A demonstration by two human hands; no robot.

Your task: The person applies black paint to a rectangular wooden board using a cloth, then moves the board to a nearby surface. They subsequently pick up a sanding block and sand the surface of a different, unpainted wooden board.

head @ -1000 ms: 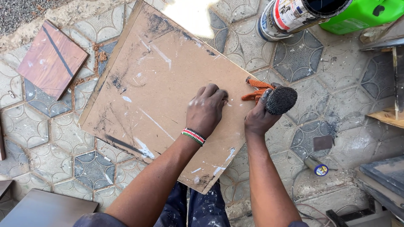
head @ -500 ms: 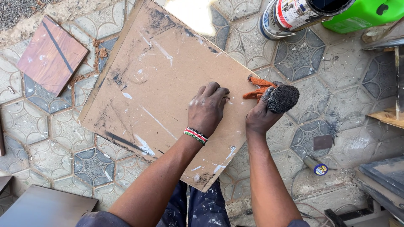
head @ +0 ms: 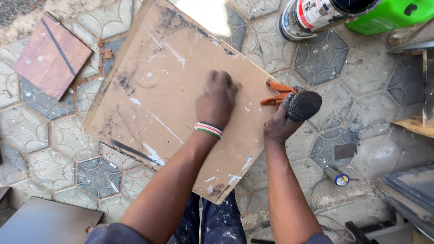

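Observation:
A brown fibreboard panel (head: pixel 162 90), streaked with white and dark marks, lies flat on the patterned paving. My left hand (head: pixel 217 99) presses palm down on its right part, blurred by motion, a striped bracelet on the wrist. Beside the panel's right edge, my right hand (head: pixel 282 119) grips a dark round pad of steel wool (head: pixel 304 105) together with an orange glove (head: pixel 278 92) that pokes out past the fingers.
A reddish wooden square (head: pixel 52 56) lies upper left. A paint tin (head: pixel 312 16) and a green container (head: pixel 389 16) stand at the top right. A small can (head: pixel 337 176) lies on the paving. Dark panels sit at lower left (head: pixel 45 221) and right (head: pixel 413 190).
My left hand has slid a little up the panel and is now blurred. The right hand with the steel wool has stayed by the panel's right edge.

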